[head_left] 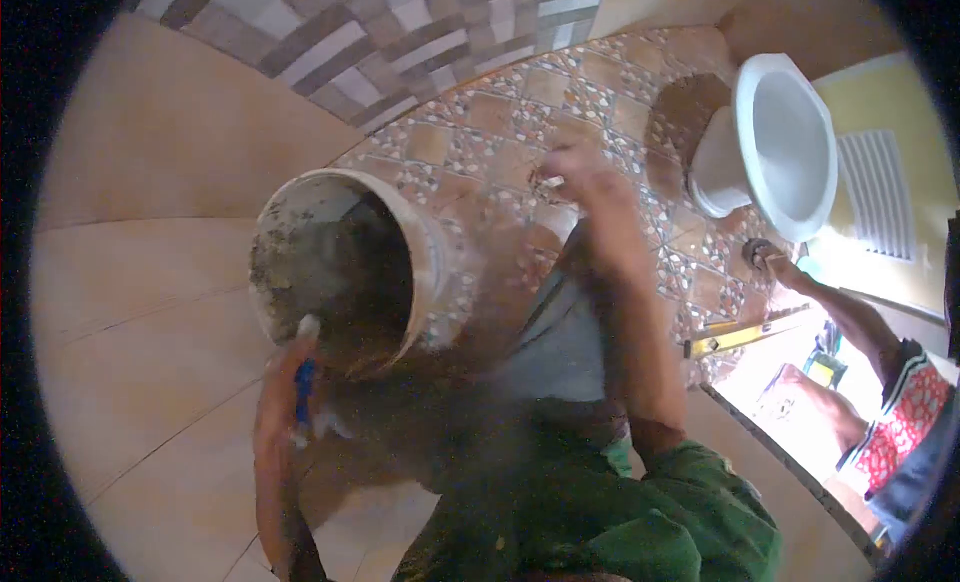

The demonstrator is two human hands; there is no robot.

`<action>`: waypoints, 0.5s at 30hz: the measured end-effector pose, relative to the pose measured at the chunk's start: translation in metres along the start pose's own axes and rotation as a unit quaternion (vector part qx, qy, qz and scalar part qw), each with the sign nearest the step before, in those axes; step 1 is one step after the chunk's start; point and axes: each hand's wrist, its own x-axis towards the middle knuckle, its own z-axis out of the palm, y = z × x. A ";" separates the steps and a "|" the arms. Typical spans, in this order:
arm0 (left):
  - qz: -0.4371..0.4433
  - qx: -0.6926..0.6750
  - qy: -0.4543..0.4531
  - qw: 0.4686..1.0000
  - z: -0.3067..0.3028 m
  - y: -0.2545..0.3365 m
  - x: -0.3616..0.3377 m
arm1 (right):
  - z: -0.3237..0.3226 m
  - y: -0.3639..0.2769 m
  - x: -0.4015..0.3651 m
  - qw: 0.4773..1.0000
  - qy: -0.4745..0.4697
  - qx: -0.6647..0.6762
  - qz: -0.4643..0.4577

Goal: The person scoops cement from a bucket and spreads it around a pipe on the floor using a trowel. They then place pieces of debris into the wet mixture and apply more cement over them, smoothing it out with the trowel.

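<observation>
A dirty white bucket (432, 252) lies tipped, its mouth facing left and its inside crusted with grey residue. My left hand (285, 387) is closed at the bucket's lower rim, its white-tipped thumb reaching over the opening. Something blue (304, 390) shows along the palm side of that hand. My right hand (592, 187) is over the patterned floor tiles (475, 117), blurred, with curled fingers around a small whitish bit (552, 184); I cannot tell what this is. Haze hangs beneath the bucket and across my lap.
A white toilet-like ceramic fixture (740, 162) stands at the right. Near it, another person's hand (785, 267) holds a dark round object (758, 252) at the floor. A yellow spirit level (735, 338) lies by the bright doorway. Large beige tiles (150, 322) cover the left side.
</observation>
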 end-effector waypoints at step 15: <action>-0.017 -0.175 -0.025 0.984 0.107 0.059 -0.075 | -0.118 0.318 0.010 0.844 0.204 -0.480 0.127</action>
